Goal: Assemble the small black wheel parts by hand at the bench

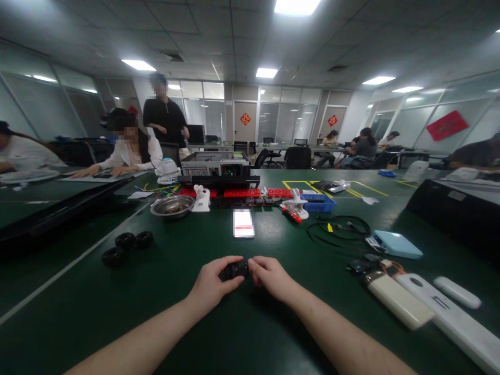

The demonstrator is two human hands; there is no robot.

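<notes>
My left hand (211, 281) is wrapped around a black ridged cylinder (235, 270), its thumb below and fingers above. The exact kind of this cylinder does not show. At its right end, my right hand (270, 276) has thumb and fingertips pinched together; whether they grip the end or a small part is hidden. Both hands are just above the green table (187, 333). Beyond them lies a phone (244, 224) with a lit screen. To the left, three black rounded ring-like pieces (125, 240) sit grouped together.
Behind the phone are a metal bowl (172, 205), a white clamp stand (201, 199), a red-handled tool (291, 214) and a blue tray (318, 202). Cables (338, 229), a light blue box (397, 244) and a cream power bank (400, 300) lie right. Several people sit or stand farther off.
</notes>
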